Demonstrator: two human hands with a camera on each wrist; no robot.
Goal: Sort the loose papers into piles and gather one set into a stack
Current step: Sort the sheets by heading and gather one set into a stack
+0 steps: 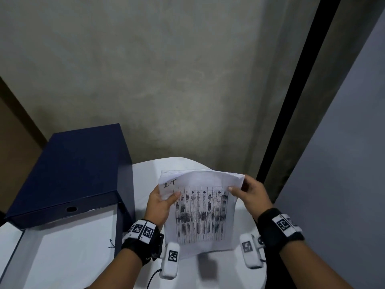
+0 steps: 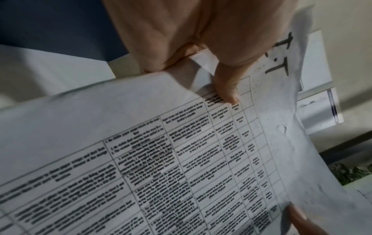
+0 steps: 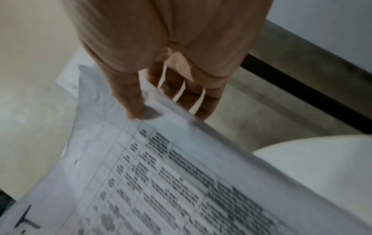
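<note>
Left hand (image 1: pixel 159 202) and right hand (image 1: pixel 249 193) pinch paper sheets (image 1: pixel 201 213) by top corners, right of blue box (image 1: pixel 70 174). Light, floppy, slippery; likely best gripped at edges.

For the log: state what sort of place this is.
Probably an office or filing corner: a printed table sheet held in both hands, a dark blue box file lying open, a white table against a bare wall.

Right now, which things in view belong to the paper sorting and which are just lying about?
In the job:
printed table sheets, pinched by left hand and right hand
papers on the table, behind them

Lying about:
dark blue box
white table
</note>
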